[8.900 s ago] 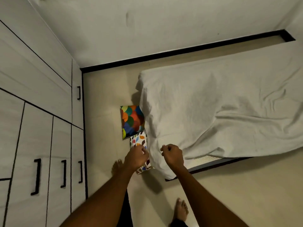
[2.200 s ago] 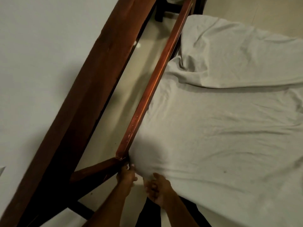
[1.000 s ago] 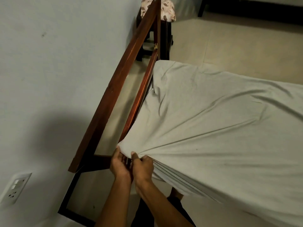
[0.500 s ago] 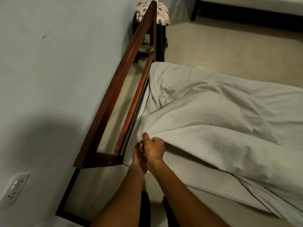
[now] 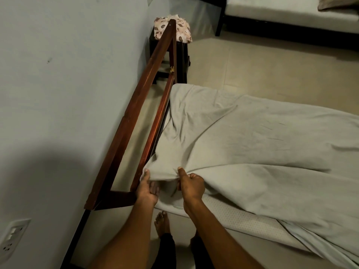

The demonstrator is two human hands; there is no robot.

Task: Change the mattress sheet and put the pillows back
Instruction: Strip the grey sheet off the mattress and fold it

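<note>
Two hands work at the near corner of one mattress (image 5: 242,216) in the single head view, which looks down along a wall. The left hand (image 5: 147,188) pinches the edge of the grey sheet (image 5: 242,148) with its thumb on top and its fingers curled beneath the cloth, just beside the lower rail of the wooden bed frame (image 5: 136,121). The right hand (image 5: 191,184) grips the same edge a little further along, thumb raised on top and fingers closed round a gathered fold. One sheet lies spread over most of the mattress, rumpled in long creases; at the near side it is lifted, and a strip of dotted mattress surface shows bare below it. As a judgement, the sheet is laid on but not yet fitted: this corner is untucked, the near edge hangs loose toward the floor, and the far corner by the frame looks only roughly settled. Whether this sheet is the fresh one cannot be told. Smoothing, tucking and the return of the pillows appear to remain; no pillow lies on this bed. Counted otherwise: one dark stool (image 5: 180,61) beyond the frame bearing one folded floral cloth (image 5: 182,28), one second bed (image 5: 291,14) at the top, and one wall socket (image 5: 11,235) at lower left.
</note>
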